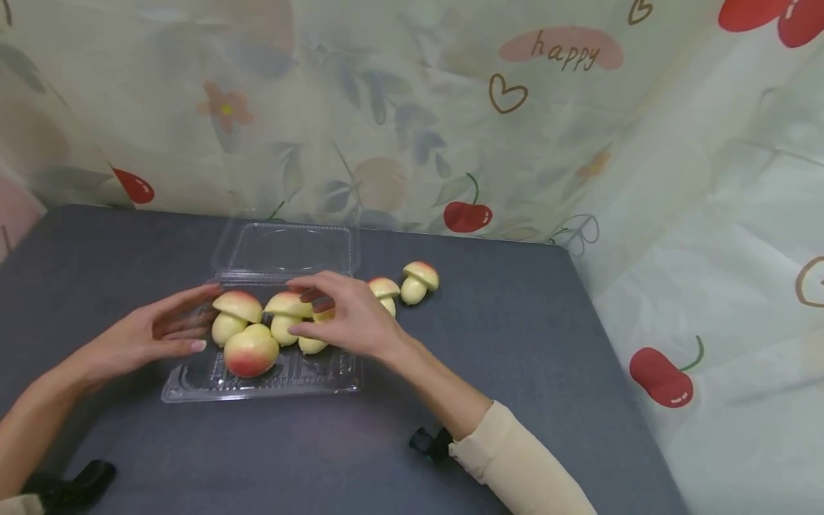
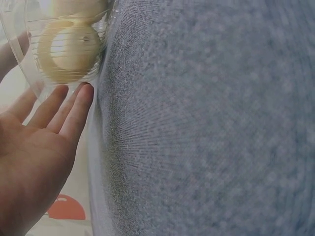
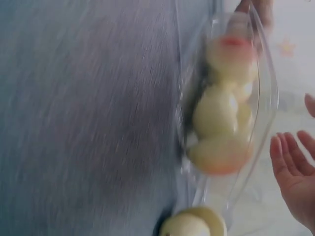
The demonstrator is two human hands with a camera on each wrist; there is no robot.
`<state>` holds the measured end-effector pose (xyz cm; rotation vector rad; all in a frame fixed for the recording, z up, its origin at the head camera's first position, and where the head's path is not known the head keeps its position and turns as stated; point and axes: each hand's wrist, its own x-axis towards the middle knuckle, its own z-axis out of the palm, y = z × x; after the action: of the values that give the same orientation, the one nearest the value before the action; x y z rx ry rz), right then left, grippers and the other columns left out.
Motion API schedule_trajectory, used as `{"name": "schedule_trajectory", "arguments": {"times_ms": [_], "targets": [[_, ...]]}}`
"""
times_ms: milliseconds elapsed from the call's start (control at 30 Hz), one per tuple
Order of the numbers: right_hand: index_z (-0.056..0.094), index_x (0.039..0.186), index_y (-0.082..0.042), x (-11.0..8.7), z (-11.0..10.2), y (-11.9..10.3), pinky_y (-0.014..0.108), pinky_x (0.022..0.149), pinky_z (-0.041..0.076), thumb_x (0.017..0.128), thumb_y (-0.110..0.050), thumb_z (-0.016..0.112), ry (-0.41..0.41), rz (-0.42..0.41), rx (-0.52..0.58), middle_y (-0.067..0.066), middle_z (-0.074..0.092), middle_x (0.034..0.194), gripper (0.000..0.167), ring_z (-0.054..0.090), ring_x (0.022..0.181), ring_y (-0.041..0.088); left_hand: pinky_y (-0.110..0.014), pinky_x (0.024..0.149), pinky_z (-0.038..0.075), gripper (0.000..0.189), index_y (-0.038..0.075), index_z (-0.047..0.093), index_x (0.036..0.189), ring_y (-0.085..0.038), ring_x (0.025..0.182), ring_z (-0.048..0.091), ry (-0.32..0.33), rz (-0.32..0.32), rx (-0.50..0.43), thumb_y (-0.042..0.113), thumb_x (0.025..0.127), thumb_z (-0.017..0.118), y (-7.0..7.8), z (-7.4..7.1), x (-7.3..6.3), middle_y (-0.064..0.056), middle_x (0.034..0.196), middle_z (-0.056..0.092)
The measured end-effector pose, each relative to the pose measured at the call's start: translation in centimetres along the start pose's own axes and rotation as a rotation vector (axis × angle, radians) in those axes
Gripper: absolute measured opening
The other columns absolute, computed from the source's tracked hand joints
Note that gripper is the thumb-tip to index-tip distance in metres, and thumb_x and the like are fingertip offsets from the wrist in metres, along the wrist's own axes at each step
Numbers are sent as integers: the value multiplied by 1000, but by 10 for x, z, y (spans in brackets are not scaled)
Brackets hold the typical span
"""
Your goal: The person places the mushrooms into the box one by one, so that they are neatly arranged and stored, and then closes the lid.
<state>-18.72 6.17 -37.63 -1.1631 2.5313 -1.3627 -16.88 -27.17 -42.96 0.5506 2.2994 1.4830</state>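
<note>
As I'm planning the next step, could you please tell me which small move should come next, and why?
I'd suggest the right hand reach for the closer mushroom outside the box: that hand seems to hold nothing, the mushroom lies right beside it, the lid is open, and the box's near right corner looks bare.

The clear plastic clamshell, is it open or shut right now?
Open: its lid is folded back behind the base, and the mushroom-shaped pieces inside sit uncovered.

container (image 1: 196, 379): clear glossy plastic | mushroom shapes (image 1: 251, 352): smooth | table cover (image 1: 508, 336): matt, cloth-like
</note>
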Motion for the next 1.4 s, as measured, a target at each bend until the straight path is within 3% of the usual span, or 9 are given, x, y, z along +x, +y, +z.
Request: {"name": "schedule_trajectory", "arguments": {"times_ms": [300, 567, 733, 1000, 1133, 1300, 1400], "targets": [[63, 129, -8, -10, -27, 17, 28, 87, 55, 84, -14, 82, 23, -38, 14, 4, 66, 118, 50, 66, 102, 19, -13, 91, 48, 81, 13, 20, 160, 13, 121, 44, 1, 23, -8, 9, 95, 68, 0, 0, 0, -20, 160, 24], [64, 128, -3, -19, -47, 34, 36, 89, 56, 83, -8, 81, 33, -34, 38, 16, 65, 119, 49, 64, 107, 29, -14, 92, 48, 80, 12, 20, 159, 11, 123, 45, -9, 54, -37, 5, 94, 67, -1, 0, 0, -15, 160, 26], [64, 128, 0, -24, -58, 40, 41, 90, 56, 83, -6, 81, 30, -39, 53, 15, 65, 120, 49, 63, 109, 31, -11, 91, 46, 81, 16, 21, 159, 13, 121, 45, 8, 29, 4, 9, 94, 69, -1, -1, 0, -15, 160, 27], [67, 126, -8, -35, -69, 56, 42, 90, 54, 81, -12, 83, 36, -28, -134, 9, 68, 118, 48, 64, 104, 27, -13, 92, 48, 80, 13, 21, 159, 10, 123, 47, -6, 50, -25, 6, 95, 67, -2, 1, -2, -8, 161, 29], [68, 125, -10, -38, -72, 66, 42, 93, 47, 80, -16, 85, 40, -24, -221, 7, 70, 116, 49, 64, 99, 23, -14, 92, 48, 80, 14, 21, 159, 10, 123, 46, -7, 52, -37, 6, 95, 67, -1, 1, -2, -7, 161, 29], [68, 126, -8, -41, -75, 74, 38, 102, 39, 79, -18, 86, 30, -22, -278, 5, 69, 121, 51, 63, 107, 20, -13, 92, 47, 80, 14, 21, 159, 11, 124, 46, -3, 55, -33, 5, 95, 67, 0, 1, -2, -11, 161, 27], [66, 128, -7, -43, -75, 77, 35, 104, 42, 80, -19, 86, 5, -11, -291, 4, 67, 125, 54, 60, 112, 18, -13, 92, 47, 80, 16, 21, 159, 11, 123, 45, 7, 45, -12, 7, 95, 68, 0, 1, -3, -14, 160, 27]]}}
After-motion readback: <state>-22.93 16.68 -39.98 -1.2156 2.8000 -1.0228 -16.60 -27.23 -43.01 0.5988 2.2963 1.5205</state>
